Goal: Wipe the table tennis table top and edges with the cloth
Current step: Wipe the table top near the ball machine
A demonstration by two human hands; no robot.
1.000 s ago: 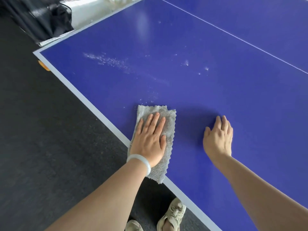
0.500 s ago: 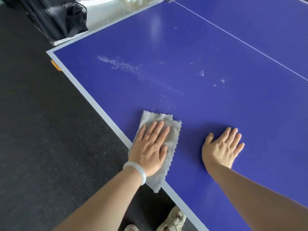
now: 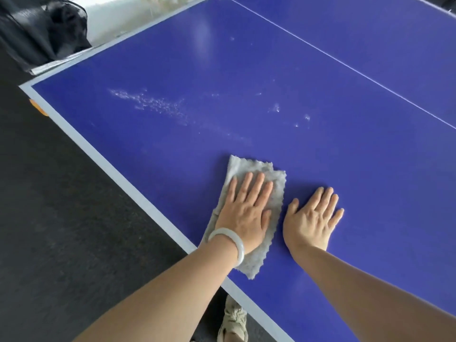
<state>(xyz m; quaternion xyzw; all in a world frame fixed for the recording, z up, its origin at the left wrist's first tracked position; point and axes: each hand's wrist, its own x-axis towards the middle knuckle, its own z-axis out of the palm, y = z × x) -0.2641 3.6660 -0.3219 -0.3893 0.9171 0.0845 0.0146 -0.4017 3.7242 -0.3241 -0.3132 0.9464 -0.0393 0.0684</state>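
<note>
White edge band [image 3: 103, 154]: cloth reaches it only at near end; edges judged not yet wiped.
Pale dust streak [image 3: 153, 104] on table top [image 3: 370, 181], beyond cloth: not cleared.
Grey cloth [image 3: 246, 166]: folded, flat on top near edge.
Left hand [image 3: 246, 211]: flat on cloth, fingers straight, pressing, gripping nothing.
Small specks [image 3: 276, 108] further right: uncleaned.
Right hand [image 3: 311, 218]: just beside cloth, splayed flat on bare blue, holding nothing.
Judgement: early stage, most of surface left.

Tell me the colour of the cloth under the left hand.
The cloth is plain light grey; the head view shows it best.
</note>
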